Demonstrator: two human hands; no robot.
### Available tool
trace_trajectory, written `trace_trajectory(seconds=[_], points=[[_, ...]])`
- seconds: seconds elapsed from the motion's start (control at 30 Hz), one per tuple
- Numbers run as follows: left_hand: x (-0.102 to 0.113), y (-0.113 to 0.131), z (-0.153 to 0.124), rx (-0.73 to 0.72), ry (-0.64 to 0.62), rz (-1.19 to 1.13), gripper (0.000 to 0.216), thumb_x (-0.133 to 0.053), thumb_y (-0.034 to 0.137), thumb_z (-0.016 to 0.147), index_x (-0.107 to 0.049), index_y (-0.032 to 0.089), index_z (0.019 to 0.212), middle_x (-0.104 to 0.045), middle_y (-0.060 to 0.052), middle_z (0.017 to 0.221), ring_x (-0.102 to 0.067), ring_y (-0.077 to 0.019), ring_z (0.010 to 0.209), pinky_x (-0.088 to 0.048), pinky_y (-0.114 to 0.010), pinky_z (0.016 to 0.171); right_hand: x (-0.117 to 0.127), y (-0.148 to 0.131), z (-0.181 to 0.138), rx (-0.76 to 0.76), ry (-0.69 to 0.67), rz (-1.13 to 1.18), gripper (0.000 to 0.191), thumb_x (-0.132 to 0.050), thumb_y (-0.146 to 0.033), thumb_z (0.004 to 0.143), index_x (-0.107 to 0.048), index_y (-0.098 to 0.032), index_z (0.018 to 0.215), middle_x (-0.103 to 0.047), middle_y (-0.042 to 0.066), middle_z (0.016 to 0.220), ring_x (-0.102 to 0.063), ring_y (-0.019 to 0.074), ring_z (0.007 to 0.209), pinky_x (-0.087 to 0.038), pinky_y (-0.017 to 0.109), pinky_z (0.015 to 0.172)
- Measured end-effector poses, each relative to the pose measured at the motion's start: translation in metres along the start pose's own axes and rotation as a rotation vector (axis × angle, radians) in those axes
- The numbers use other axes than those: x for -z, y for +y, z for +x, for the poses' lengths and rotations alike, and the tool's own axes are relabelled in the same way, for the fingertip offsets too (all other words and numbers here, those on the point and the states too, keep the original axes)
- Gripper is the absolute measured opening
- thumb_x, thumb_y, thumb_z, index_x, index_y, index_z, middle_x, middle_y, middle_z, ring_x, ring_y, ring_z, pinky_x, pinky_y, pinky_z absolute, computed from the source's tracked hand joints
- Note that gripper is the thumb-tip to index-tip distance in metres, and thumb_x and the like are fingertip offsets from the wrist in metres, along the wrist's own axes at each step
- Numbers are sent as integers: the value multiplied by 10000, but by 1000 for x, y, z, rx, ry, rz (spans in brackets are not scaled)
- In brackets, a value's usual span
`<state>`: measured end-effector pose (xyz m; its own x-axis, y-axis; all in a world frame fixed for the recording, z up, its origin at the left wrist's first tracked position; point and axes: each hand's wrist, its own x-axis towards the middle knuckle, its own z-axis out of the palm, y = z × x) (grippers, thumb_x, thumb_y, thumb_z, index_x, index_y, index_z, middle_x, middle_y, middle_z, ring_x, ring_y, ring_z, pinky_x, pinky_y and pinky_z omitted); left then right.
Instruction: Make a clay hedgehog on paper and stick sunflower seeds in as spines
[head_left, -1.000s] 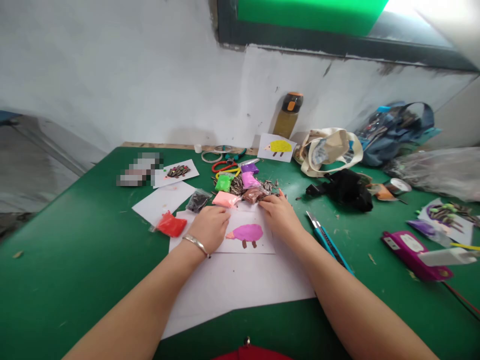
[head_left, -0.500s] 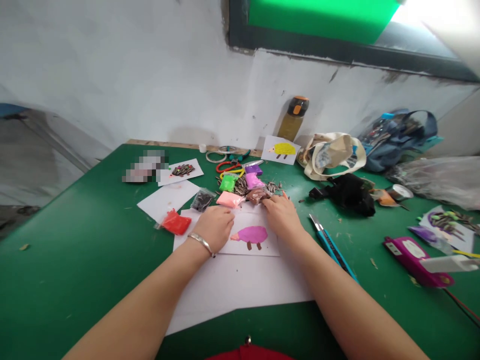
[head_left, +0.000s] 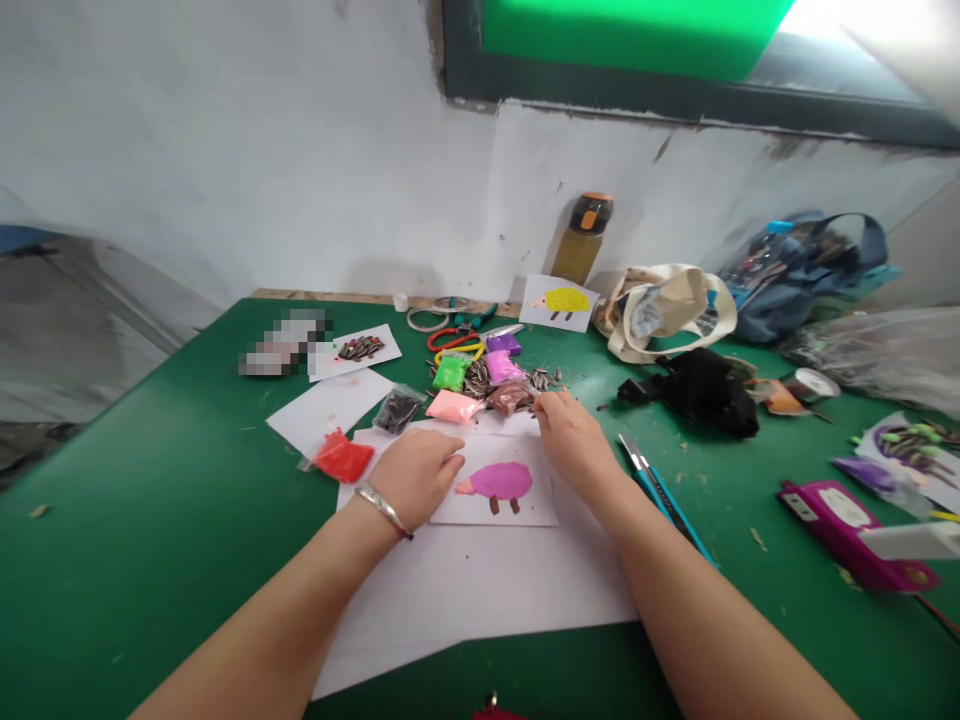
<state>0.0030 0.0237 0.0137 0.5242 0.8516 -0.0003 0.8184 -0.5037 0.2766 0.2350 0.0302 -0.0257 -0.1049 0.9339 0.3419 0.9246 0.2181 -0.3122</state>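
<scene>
A white card with a purple clay hedgehog, pink snout and brown legs, lies between my hands on larger white paper. My left hand, with a silver bangle at the wrist, rests at the card's left edge. Its thumb and forefinger are a little apart, holding nothing visible. Beyond the card's upper right corner, my right hand is closed, fingertips together beside a brown clay packet and the striped seeds. Whatever those fingertips hold is hidden.
Packets of red, black, peach and green clay lie around the paper. Scissors sit behind. A utility knife and a magenta glue-gun-like tool lie right. A yellow hedgehog card leans near a bottle.
My left hand has shifted slightly left, its thumb and forefinger now showing apart. My right fingertips have drawn together near the seeds. The camera view has shifted a little.
</scene>
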Motion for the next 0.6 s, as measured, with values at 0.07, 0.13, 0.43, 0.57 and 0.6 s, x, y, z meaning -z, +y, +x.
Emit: trace_trajectory(seconds=[0.07, 0.13, 0.43, 0.57, 0.6], points=[[0, -2, 0, 18, -27, -5, 237, -464, 245, 875, -693, 185, 878, -709, -65, 912, -626, -220, 906, -462, -328, 803, 7, -8, 0, -43, 32, 168, 233, -383, -127, 868, -591, -205, 940, -635, 40, 846, -579, 188, 815, -363, 408, 979], [-1, -4, 1, 24, -52, -7, 234, -471, 259, 870, -693, 189, 888, -711, -60, 906, -630, -217, 889, -460, -315, 773, 10, -14, -1, -33, -4, 315, 286, -405, -125, 850, -603, -228, 1029, -663, 5, 827, -605, 168, 785, -385, 398, 961], [-3, -9, 3, -31, -70, -42, 206, -479, 251, 851, -676, 206, 812, -691, -32, 804, -612, -183, 782, -416, -273, 676, 13, -42, -13, 61, -303, 631, 215, -500, -144, 813, -691, -232, 854, -683, -8, 852, -627, 130, 748, -458, 235, 684], [1, -8, 3, -89, -135, -55, 227, -481, 279, 858, -646, 192, 728, -668, -29, 765, -589, -178, 743, -397, -276, 649, 15, -58, -16, 194, -452, 610, 287, -485, -64, 797, -710, -232, 860, -660, -30, 718, -588, 107, 649, -429, 210, 644], [2, -8, 3, -96, -148, -57, 237, -487, 293, 859, -640, 189, 711, -661, -30, 756, -584, -178, 738, -396, -277, 646, 14, -60, -16, 236, -450, 587, 292, -490, -50, 793, -711, -230, 860, -659, -29, 706, -588, 115, 677, -424, 215, 668]])
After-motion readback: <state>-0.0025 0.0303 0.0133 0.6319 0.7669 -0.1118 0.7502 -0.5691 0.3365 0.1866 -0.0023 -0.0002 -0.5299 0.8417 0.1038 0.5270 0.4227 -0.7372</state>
